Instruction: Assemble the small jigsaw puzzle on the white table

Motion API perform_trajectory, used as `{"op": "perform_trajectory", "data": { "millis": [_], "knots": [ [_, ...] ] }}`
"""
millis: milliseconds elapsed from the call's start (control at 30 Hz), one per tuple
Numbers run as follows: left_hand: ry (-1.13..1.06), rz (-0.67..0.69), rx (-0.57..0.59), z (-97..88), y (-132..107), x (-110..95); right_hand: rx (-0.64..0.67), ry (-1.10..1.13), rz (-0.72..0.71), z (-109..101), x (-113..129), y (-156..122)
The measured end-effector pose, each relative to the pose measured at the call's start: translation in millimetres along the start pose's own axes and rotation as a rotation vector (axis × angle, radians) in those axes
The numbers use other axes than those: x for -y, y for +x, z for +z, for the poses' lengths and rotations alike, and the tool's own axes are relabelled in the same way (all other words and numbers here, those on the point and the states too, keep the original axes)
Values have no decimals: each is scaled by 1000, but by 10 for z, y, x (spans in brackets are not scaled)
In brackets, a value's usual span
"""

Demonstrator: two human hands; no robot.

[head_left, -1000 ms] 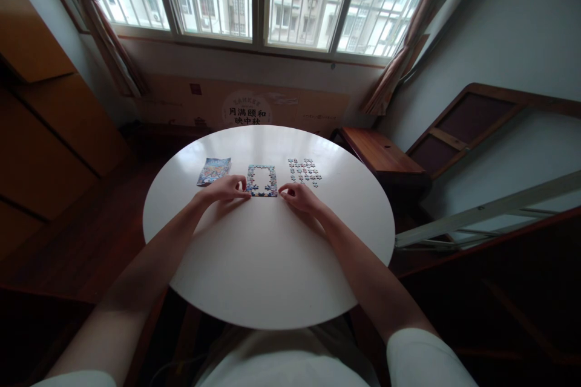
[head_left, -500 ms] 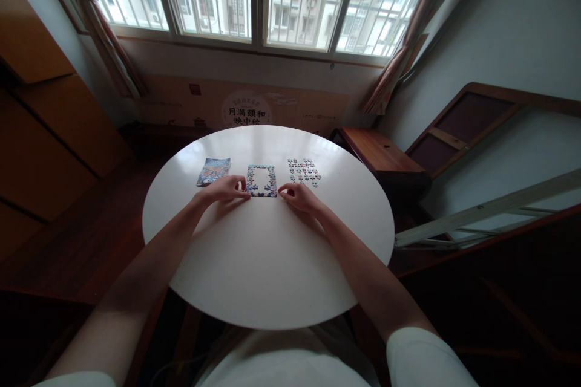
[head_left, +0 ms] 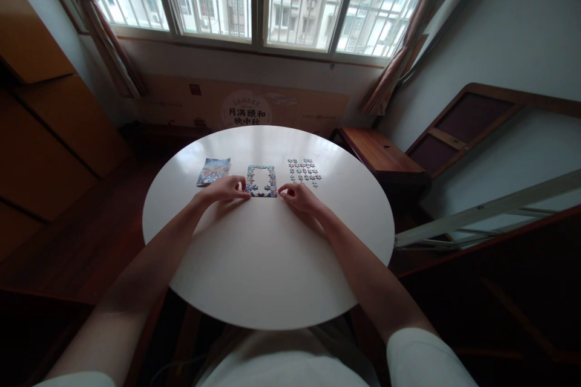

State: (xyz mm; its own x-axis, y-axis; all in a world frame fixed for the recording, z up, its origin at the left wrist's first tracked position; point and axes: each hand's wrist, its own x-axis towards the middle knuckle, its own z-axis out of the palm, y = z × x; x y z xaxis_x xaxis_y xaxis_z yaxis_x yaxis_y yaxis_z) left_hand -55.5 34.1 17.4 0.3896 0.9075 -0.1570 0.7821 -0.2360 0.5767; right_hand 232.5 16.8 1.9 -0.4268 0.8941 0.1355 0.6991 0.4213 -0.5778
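Your round white table [head_left: 272, 266] fills the middle of the frame, and nothing on it has shifted over the last second. The hollow puzzle frame [head_left: 265, 193] sits just above centre with the loose pieces [head_left: 304, 170] to its right and the picture card [head_left: 213, 170] to its left. Your left hand [head_left: 224, 188] stays curled, fingertips against the frame's lower left corner; your right hand [head_left: 297, 196] stays with fingertips drawn together just beside the lower right corner. Whether either pinches a piece is too small to tell. The work is paused, not advancing. Bare tabletop spreads below your hands, every rim well apart from the puzzle.
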Motion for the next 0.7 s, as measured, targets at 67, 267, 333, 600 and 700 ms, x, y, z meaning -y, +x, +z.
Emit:
{"op": "perform_trajectory", "data": {
  "millis": [67,267,333,600,700],
  "knots": [
    [5,0,7,-1,3,4,-1,1,0,1,-1,0],
    [14,5,6,7,21,39,-1,1,-3,-5,2,1],
    [7,7,6,12,27,51,0,0,-1,-3,2,1],
    [-6,8,11,16,28,56,2,-7,1,5,-3,1],
    [3,6,12,10,21,40,-1,-3,-5,11,-15,5]
  ]
}}
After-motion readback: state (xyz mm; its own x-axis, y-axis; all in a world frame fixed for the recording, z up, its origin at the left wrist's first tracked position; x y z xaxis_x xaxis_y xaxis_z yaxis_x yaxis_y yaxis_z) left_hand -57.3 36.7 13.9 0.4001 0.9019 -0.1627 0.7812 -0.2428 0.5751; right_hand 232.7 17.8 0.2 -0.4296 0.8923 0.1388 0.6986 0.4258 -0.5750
